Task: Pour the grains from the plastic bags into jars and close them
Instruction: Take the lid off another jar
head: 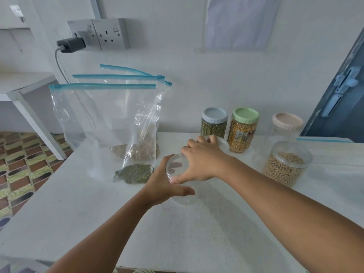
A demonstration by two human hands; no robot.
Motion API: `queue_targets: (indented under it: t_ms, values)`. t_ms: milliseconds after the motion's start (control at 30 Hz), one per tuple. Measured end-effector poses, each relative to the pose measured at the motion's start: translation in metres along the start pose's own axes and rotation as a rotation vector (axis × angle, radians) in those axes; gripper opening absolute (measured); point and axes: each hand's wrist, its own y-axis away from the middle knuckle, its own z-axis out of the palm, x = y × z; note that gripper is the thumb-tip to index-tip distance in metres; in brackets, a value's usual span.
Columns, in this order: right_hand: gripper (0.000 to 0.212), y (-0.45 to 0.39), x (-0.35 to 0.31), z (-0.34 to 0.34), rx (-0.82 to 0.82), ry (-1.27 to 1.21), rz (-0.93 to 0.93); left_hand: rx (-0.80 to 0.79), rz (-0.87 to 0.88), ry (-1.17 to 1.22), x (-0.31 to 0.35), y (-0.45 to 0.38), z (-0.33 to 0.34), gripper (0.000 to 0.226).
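An empty clear jar [178, 170] with no lid is at the middle of the white table [98, 203]. My left hand [163, 186] grips its side from the left, thumb across the near wall. My right hand [201, 162] reaches over it, with thumb and forefinger on its rim. Three zip bags lean on the wall: the front bag [106, 125] holds green beans [134, 174], and brownish grains [137, 150] lie in the bags behind. An open jar of pale beans [285, 166] stands at the right.
Behind my right hand stand another clear jar [223, 143], a grey-lidded jar of green beans [214, 123], a green-lidded jar of corn [244, 129] and a pink-lidded empty jar [285, 125]. A plugged-in charger [71, 45] hangs on the wall. A dark door [338, 107] stands at the right.
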Motion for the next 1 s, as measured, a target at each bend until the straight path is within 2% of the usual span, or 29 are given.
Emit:
queue_targets:
  t_ms: [167,300,367,467,600,733,867,1000]
  values:
    - [0.105,0.000,0.017,-0.008,-0.164,-0.130,-0.064,0.008,0.037,0.019,0.001,0.001,0.002,0.108]
    - [0.116,0.002,0.011,-0.002,-0.061,-0.028,0.057,-0.007,-0.005,0.040,-0.001,0.000,-0.001,0.112]
    - [0.112,0.002,0.007,0.001,-0.017,0.010,0.040,-0.021,0.000,0.029,0.001,0.000,-0.003,0.117]
    - [0.103,0.002,0.007,-0.004,-0.053,-0.017,-0.022,-0.025,0.026,0.016,0.003,0.000,-0.004,0.117]
    - [0.110,0.000,0.014,-0.010,-0.140,-0.056,-0.008,-0.014,0.018,0.007,0.000,-0.001,-0.002,0.117]
    - [0.115,0.001,0.005,-0.006,-0.060,0.035,0.066,-0.011,0.005,-0.006,-0.001,-0.002,-0.001,0.114]
    - [0.102,0.001,0.006,-0.008,-0.074,-0.002,-0.040,0.015,0.032,-0.007,0.002,0.000,0.002,0.107]
    - [0.120,0.004,0.019,-0.016,-0.149,-0.062,-0.035,0.017,0.040,0.003,0.001,-0.001,0.003,0.106]
